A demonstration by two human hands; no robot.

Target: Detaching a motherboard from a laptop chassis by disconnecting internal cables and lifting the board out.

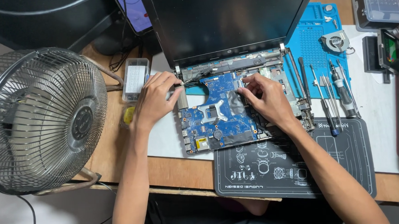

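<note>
**Two hands on a bare laptop board**

While only the head camera looks down on this worktop, it shows both hands plainly. An opened laptop stands with its dark screen tilted back, and the blue circuit board lies exposed in the base just below the hinge, between the two forearms.

The left hand rests at the board's upper left corner. Its fingertips are drawn together at a thin dark cable by the hinge, apparently pinching it, though the grip itself is too small to read for certain. The right hand lies over the board's right edge with its fingers curled down onto it, pressing or gripping the rim; whether they close around anything I cannot tell. Set at opposite sides, the hands seem to steady the board from both ends.

The board is bright blue, with a square silver socket frame near its middle, a round coin cell below that, dark film patches, and metal ports along its left edge.

Screwdrivers and tweezers lie in a row to the right, within easy reach, partly on a blue mat that also carries a small cooling fan. A dark printed mat sits nearest the person. A clear parts box lies just beside the left hand, and a large wire-caged fan fills the left side.
</note>
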